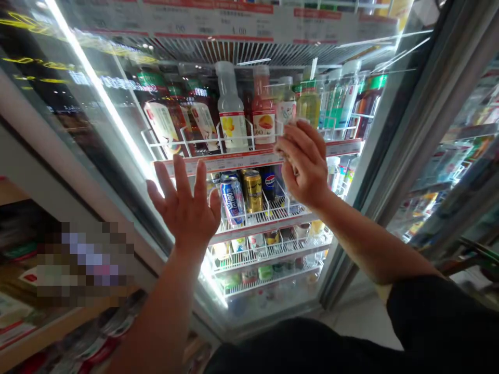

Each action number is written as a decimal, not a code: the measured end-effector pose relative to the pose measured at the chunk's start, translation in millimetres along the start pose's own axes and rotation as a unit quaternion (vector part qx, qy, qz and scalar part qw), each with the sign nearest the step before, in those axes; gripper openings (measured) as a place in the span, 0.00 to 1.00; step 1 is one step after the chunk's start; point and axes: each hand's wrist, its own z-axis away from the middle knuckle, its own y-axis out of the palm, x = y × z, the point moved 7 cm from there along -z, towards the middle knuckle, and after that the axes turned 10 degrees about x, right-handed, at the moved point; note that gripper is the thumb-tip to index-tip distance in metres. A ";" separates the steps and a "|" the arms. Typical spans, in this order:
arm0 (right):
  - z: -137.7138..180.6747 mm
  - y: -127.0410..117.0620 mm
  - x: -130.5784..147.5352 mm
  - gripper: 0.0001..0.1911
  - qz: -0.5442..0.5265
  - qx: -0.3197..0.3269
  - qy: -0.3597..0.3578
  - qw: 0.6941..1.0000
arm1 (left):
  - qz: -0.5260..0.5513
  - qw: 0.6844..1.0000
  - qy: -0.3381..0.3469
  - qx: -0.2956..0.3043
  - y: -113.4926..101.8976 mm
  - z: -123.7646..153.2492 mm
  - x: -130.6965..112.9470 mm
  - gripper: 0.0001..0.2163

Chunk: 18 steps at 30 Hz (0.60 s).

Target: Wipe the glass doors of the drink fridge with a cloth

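My left hand [183,208] is raised with its fingers spread and nothing in it, in front of the glass of a lit drinks cooler. My right hand [306,161] is up in front of the bottle shelf, its fingers curled inward. Whatever may be within those fingers is hidden from me. Behind the hands stand a clear bottle with a yellow fruit label [233,127], an orange-red drink bottle [264,117] and a yellow-green bottle [307,101]. On the shelf below are a blue can [233,200], a gold can [253,191] and a dark blue can [268,182].
White wire racks [268,249] hold more drinks lower down. A bright light strip [101,88] runs along the cooler's left side, and the grey door frame [374,150] bounds its right. Shelves with packaged goods [89,343] stand at lower left.
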 end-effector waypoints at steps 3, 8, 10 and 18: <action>7.1 17.6 26.5 0.31 0.004 0.085 -0.098 0.992 | -0.016 1.000 0.014 -0.013 -1.4 -0.2 -2.1 0.34; -18.4 19.1 8.7 0.28 -0.006 0.094 -0.043 0.995 | -0.029 0.999 0.017 -0.014 -0.4 -0.2 -1.9 0.34; -34.2 12.5 -6.6 0.27 -0.007 0.043 0.026 0.999 | -0.019 1.000 0.009 -0.016 -0.3 -0.2 -0.3 0.33; -38.1 43.8 52.5 0.24 0.006 0.160 -0.123 0.979 | -0.015 1.000 -0.003 -0.018 -2.8 -0.4 -1.4 0.31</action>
